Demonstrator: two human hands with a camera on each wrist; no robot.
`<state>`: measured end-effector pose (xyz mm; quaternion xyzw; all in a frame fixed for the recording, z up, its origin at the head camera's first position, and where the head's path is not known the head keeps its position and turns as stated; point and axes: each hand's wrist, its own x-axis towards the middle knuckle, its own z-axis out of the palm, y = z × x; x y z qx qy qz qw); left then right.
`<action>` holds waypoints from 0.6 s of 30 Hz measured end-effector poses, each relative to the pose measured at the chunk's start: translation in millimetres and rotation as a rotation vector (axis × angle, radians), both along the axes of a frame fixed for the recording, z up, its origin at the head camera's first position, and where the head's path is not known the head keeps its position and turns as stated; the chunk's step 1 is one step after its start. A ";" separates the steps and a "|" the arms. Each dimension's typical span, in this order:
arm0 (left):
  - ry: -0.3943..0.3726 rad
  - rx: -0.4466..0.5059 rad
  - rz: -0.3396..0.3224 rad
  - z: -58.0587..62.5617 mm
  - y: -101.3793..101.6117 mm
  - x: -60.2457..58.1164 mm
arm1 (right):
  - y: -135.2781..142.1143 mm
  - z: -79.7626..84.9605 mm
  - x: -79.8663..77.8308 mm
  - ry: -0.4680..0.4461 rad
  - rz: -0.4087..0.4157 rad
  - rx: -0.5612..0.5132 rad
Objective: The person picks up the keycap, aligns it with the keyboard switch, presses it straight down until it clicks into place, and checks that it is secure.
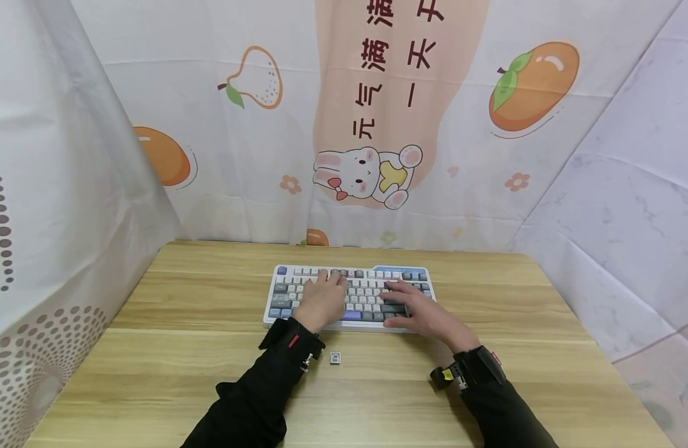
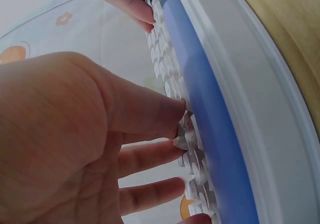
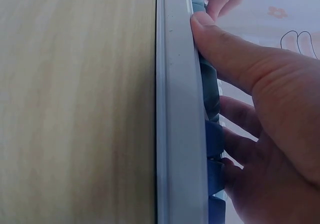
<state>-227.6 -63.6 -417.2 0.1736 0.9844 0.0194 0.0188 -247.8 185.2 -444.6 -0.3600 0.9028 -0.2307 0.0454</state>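
Note:
A compact keyboard [image 1: 355,328] with white, grey and blue keys lies near the far edge of the wooden table. My left hand [image 1: 319,302] reaches over its left-middle keys. In the left wrist view, thumb and index finger come together at a pale keycap [image 2: 181,143] among the upper rows and appear to pinch it; its far side is hidden. The other fingers spread over neighbouring keys. My right hand [image 1: 424,309] rests on the keyboard's right part, fingers spread on the keys. Its thumb [image 3: 205,21] lies along the front rim in the right wrist view.
A small loose square piece [image 1: 335,358], grey with a dark centre, lies on the wooden table [image 1: 377,386] in front of the keyboard, between the forearms. Printed cloth curtains [image 1: 237,155] hang behind and at both sides.

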 end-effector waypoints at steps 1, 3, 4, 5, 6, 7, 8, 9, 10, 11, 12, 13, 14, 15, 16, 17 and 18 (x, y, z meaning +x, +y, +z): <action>-0.003 -0.009 0.000 -0.3 0.4 -0.1 | 0.2 -0.3 0.0 0.001 -0.001 0.000; -0.012 -0.021 0.002 -0.1 1.2 -0.1 | 0.6 -0.9 0.0 0.003 -0.003 0.000; -0.019 -0.027 0.004 0.1 1.4 -0.3 | 0.6 -0.4 0.3 0.002 -0.004 0.001; -0.027 -0.033 0.008 0.7 1.5 -0.2 | 0.4 -0.1 0.2 0.000 -0.008 0.004; -0.031 -0.035 0.011 1.2 1.5 0.0 | 0.4 0.1 0.1 -0.003 -0.010 0.008; -0.036 -0.035 0.013 1.7 1.3 0.1 | 0.3 0.0 -0.2 -0.006 -0.011 0.012; -0.040 -0.031 0.015 2.2 1.2 0.2 | 0.3 0.1 -0.3 -0.008 -0.012 0.014; -0.043 -0.032 0.016 2.7 1.0 0.1 | 0.2 0.3 -0.3 -0.007 -0.011 0.015; -0.047 -0.027 0.017 2.9 0.8 -0.1 | 0.1 0.1 -0.5 -0.004 -0.008 0.013; -0.050 -0.024 0.016 3.1 0.5 -0.1 | 0.2 -0.4 -0.8 -0.004 -0.007 0.012; -0.052 -0.023 0.015 3.0 0.3 -0.3 | 0.3 -0.8 -0.9 -0.001 -0.004 0.008; -0.056 -0.021 0.015 2.8 0.3 -0.6 | 0.3 -1.1 -0.8 0.004 -0.002 0.003; -0.059 -0.020 0.015 2.7 0.3 -0.7 | 0.5 -1.5 -0.8 0.007 -0.001 0.001; -0.061 -0.018 0.014 2.3 0.2 -1.0 | 0.6 -1.6 -0.7 0.010 -0.001 0.000; -0.064 -0.018 0.013 2.0 0.2 -1.2 | 0.8 -1.8 -0.7 0.011 0.001 -0.003; -0.066 -0.018 0.012 1.8 0.1 -1.4 | 0.9 -1.8 -0.6 0.008 -0.003 -0.001; -0.069 -0.019 0.010 1.6 0.1 -1.6 | 0.9 -1.6 -0.4 0.006 -0.003 0.000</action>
